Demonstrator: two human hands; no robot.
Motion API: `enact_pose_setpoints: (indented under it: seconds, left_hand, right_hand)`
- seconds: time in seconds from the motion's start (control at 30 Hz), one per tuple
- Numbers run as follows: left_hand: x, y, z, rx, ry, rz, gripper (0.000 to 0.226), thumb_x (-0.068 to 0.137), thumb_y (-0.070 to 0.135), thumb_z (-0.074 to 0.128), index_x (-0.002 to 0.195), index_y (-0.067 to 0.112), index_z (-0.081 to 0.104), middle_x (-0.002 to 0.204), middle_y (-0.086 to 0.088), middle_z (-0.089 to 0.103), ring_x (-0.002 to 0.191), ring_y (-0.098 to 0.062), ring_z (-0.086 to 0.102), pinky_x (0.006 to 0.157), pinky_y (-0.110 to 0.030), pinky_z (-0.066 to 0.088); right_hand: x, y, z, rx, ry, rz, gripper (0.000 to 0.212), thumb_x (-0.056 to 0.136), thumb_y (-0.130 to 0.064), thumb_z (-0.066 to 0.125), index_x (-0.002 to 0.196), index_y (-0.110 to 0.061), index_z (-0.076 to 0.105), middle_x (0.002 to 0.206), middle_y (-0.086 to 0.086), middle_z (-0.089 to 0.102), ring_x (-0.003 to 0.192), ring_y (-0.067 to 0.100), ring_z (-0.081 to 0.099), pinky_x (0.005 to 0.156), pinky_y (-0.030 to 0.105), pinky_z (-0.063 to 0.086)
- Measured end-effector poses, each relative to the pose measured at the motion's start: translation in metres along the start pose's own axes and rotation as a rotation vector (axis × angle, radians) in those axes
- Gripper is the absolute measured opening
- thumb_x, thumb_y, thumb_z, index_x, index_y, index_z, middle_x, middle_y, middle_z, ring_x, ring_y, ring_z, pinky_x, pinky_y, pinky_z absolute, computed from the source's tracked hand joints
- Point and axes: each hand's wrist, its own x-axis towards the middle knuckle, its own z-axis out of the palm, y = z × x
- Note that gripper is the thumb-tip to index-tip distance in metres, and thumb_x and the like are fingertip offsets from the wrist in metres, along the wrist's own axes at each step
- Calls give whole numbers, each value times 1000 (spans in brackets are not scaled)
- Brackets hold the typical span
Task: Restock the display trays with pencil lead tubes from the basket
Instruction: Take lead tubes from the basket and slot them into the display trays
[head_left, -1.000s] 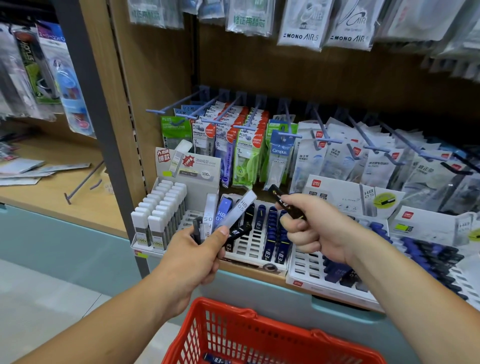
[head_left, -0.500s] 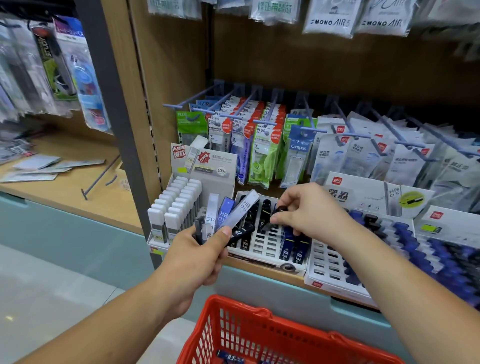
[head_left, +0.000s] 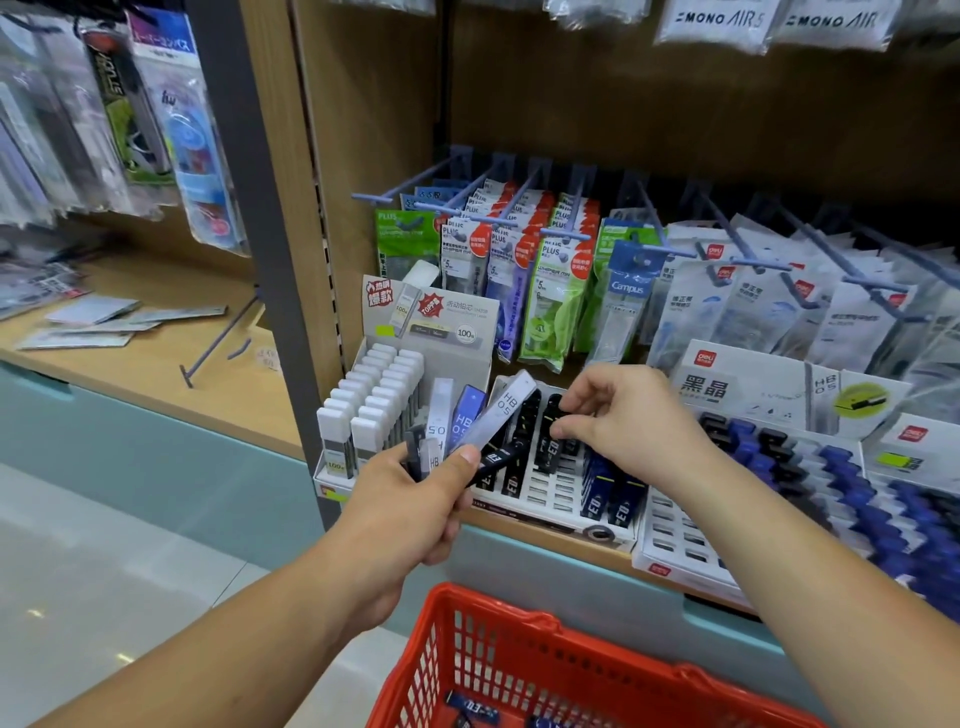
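A box of white tubes (head_left: 374, 395) stands at the left end of the wooden shelf (head_left: 571, 544). Just right of it, in front of the shelf's front edge, the left hand (head_left: 410, 514) grips a bunch of lead tubes (head_left: 467, 426) spread like a fan. Some are clear, 1 is blue and some are black, and the thumb presses on top of them. Behind them, at the front edge of the shelf, sits the middle tray (head_left: 550, 493) with black and blue tubes standing in its slots. The right hand (head_left: 628, 421) is over this tray with curled fingers. Its thumb and first finger pinch the top of a black tube (head_left: 551, 447) that stands in a slot. Below both hands is the red basket (head_left: 519, 649), with a few tubes (head_left: 472, 711) lying inside. Further right on the shelf is another tray (head_left: 675, 540) with blue and black tubes.
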Motion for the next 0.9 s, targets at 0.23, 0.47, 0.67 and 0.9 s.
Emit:
enact_pose_setpoints:
  seconds: [0.23, 0.47, 0.67, 0.9]
  left_hand:
    - [0, 0, 1, 9, -7, 5, 16, 100, 29, 67, 97, 14, 63, 70, -7, 57, 52, -14, 41, 43, -24, 28]
    - [1, -2, 3, 23, -3, -5, 19, 99, 30, 68, 102, 12, 63, 71, -8, 58, 53, -14, 42, 43, -25, 30]
    - [2, -2, 7, 16, -3, 3, 20, 99, 30, 69, 104, 11, 62, 71, -8, 58, 53, -15, 43, 43, -26, 30]
    - [1, -1, 16, -8, -2, -15, 26, 97, 32, 70, 104, 9, 60, 71, -8, 59, 52, -15, 44, 44, -25, 30]
  right_hand:
    - [-1, 1, 2, -33, -21, 29, 23, 75, -26, 91, 73, -24, 69, 75, -8, 71, 76, 16, 68, 77, 38, 58]
    - [-4, 7, 0, -164, -42, -15, 19, 83, -35, 84, 76, -30, 66, 79, -9, 70, 75, 15, 65, 74, 39, 58]
    - [-4, 4, -2, -187, -109, -125, 16, 89, -38, 76, 77, -29, 72, 85, -14, 62, 76, 4, 56, 75, 33, 52]
    - [-11, 6, -5, -226, -136, -108, 5, 92, -32, 73, 93, -37, 70, 81, -19, 65, 77, -1, 58, 73, 30, 53]
